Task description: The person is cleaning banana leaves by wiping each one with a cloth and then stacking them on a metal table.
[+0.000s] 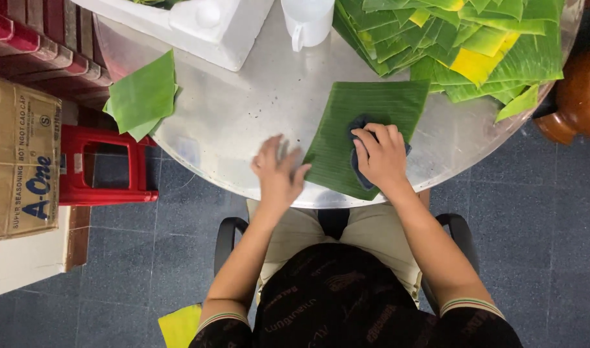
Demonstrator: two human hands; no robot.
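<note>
In the head view, a round table (243,109) of dull, brushed metal is seen filling the upper middle of the frame, its curved near edge running just above the seated person's lap. A rectangular banana leaf piece (366,122), glossy dark green and finely ribbed along its length, is laid flat slightly right of centre, with its lower corner reaching the table's near rim.

The right hand (380,158) is pressed down on the leaf with fingers curled over a small dark blue cloth (359,125), which is held bunched under the palm against the leaf surface. The left hand (279,171) is spread wide and flat, fingers splayed, its fingertips touching the leaf's left edge while the palm lies on the bare metal; it looks slightly blurred.

At the upper right a thick, fanned stack of leaf pieces (475,45) is piled, bright green with some yellow patches, overhanging the table's far right edge. A smaller pile of lighter green leaf pieces (143,96) is set at the table's left edge, partly hanging past it. A white foam box (204,32) and a white plastic jug (308,22) are placed at the top, near each other.

Open metal is left between the two hands and the left pile. Below left of the table, a red plastic stool (105,167) and a cardboard carton (21,161) are stood on blue-grey floor tiles (533,206).
</note>
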